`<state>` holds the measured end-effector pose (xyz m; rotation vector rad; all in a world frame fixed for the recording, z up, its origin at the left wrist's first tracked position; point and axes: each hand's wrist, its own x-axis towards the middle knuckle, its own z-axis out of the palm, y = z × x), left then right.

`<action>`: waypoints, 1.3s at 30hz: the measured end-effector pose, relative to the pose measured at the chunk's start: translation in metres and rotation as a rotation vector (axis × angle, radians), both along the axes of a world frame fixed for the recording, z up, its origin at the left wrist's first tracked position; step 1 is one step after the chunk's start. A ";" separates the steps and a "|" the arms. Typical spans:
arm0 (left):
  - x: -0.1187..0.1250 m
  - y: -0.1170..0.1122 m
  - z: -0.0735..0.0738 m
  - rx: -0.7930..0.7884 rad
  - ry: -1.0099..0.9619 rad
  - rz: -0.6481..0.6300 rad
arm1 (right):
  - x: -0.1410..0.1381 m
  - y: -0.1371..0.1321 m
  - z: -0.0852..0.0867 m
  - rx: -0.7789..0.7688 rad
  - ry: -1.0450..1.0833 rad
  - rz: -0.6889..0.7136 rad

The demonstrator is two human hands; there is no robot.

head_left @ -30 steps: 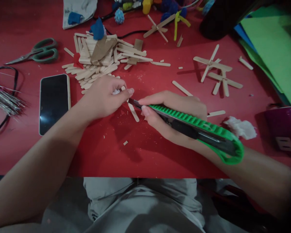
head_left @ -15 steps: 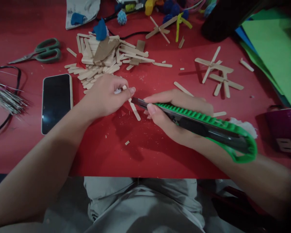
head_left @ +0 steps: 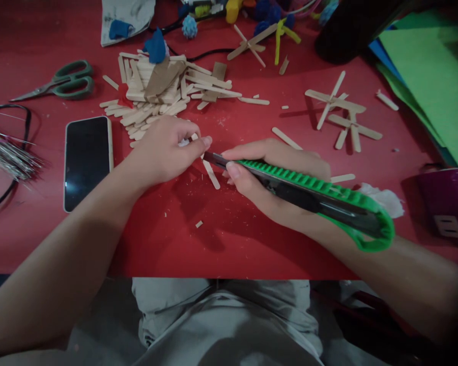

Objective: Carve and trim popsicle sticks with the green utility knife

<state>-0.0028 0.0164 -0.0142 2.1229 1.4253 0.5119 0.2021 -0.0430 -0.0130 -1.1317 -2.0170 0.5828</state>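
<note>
My right hand grips a green and black utility knife, its blade pointing left. The blade meets a wooden craft stick lying at a slant on the red table. With closed fingers, my left hand pins the stick's upper part; the left fingertips partly hide it. Just beyond the left hand is a heap of craft sticks with a brown scrap on top. Small shavings and a cut chip lie near the blade.
A phone and green-handled scissors lie at left, beside a bundle of thin wires. Crossed-stick pieces sit at right. Coloured paper, a dark cylindrical object and a purple object line the right side.
The knife and my right hand have shifted slightly left, bringing the blade against the stick beside my left fingertips. My left hand stays nearly still on the stick.
</note>
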 end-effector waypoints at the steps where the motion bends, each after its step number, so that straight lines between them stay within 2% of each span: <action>1: 0.000 0.000 0.000 0.000 -0.001 0.001 | 0.000 0.000 0.000 0.000 0.000 0.007; 6: 0.000 0.000 0.000 -0.008 0.012 0.012 | 0.002 0.002 -0.002 0.032 0.018 0.018; 15: 0.003 -0.001 -0.002 -0.148 -0.093 0.056 | 0.002 0.003 0.000 -0.091 0.074 0.093; 24: 0.004 0.002 -0.003 -0.091 -0.052 0.039 | -0.001 0.001 -0.003 0.117 -0.058 0.005; 30: 0.004 0.002 -0.002 -0.093 -0.011 0.027 | -0.003 0.002 -0.004 0.192 -0.024 0.062; 39: 0.002 0.001 -0.003 -0.071 -0.047 0.014 | -0.001 -0.001 -0.005 0.111 -0.082 0.055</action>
